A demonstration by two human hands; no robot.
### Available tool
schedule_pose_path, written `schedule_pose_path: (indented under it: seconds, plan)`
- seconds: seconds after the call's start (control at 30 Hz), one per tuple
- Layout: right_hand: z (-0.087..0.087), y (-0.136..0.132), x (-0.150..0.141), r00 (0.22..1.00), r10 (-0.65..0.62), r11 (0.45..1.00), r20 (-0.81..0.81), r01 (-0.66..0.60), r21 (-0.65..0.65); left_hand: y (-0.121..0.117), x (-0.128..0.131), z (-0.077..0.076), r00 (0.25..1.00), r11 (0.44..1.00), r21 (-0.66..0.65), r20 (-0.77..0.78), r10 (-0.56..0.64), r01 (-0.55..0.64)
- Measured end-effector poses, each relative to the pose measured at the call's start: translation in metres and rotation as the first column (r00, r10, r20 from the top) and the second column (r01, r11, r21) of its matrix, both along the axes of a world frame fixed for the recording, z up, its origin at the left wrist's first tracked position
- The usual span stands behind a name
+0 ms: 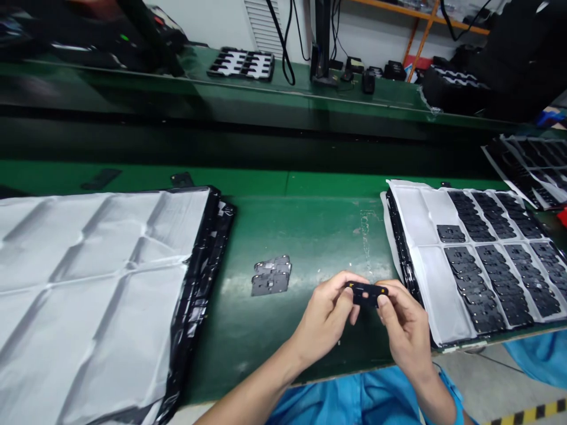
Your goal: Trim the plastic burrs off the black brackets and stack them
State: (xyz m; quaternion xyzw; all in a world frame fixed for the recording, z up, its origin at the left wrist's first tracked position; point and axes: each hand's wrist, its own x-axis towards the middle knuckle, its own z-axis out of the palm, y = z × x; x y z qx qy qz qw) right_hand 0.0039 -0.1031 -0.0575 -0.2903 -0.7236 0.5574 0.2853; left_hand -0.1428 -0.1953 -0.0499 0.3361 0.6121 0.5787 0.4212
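Observation:
Between my two hands, above the front part of the green table, is a small flat black plastic part (pixel 367 294) with a hole in its middle and small gold-coloured marks near its ends. My left hand (pixel 330 313) pinches its left end between thumb and fingers. At the opposite end, my right hand (pixel 405 324) grips it the same way. To the left of my hands, a few similar dark parts (pixel 271 276) lie overlapping on the table. Nearest my right hand stands a tray lined with white sheet (pixel 427 260), with rows of black parts (pixel 476 289) in its compartments.
A stack of black trays under a white sheet (pixel 101 283) covers the table's left side. Loose black pieces (pixel 181 179) lie behind it. Along the back runs a raised green shelf (pixel 292 88) with a tray (pixel 242 63), a monitor stand (pixel 322 71) and hanging cables (pixel 283 47).

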Motion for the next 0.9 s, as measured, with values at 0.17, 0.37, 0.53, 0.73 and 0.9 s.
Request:
schedule_pose_path:
  seconds: [0.17, 0.37, 0.53, 0.73, 0.9]
  plan:
    - [0.001, -0.002, -0.002, 1.000, 0.006, 1.000, -0.005, -0.006, 0.026, -0.004, -0.002, -0.003, 0.997, 1.000, 0.004, 0.082, 0.015, -0.015]
    - [0.001, -0.004, -0.004, 1.000, 0.009, 1.000, 0.010, -0.009, -0.013, -0.010, -0.001, -0.013, 0.980, 0.999, 0.036, 0.200, -0.025, 0.018]
    - [-0.001, -0.006, -0.004, 0.999, 0.023, 1.000, 0.028, -0.023, -0.007, -0.010, 0.000, -0.009, 0.983, 1.000, -0.006, 0.185, 0.018, -0.017]
    - [0.000, -0.010, -0.004, 0.998, 0.051, 0.993, 0.028, -0.054, 0.109, -0.007, -0.001, -0.006, 0.974, 0.995, -0.060, 0.208, 0.089, -0.078]
    - [0.000, -0.013, -0.006, 0.996, 0.090, 0.981, 0.009, -0.091, 0.172, -0.009, 0.001, -0.006, 0.909, 0.979, -0.142, 0.370, 0.191, -0.147]
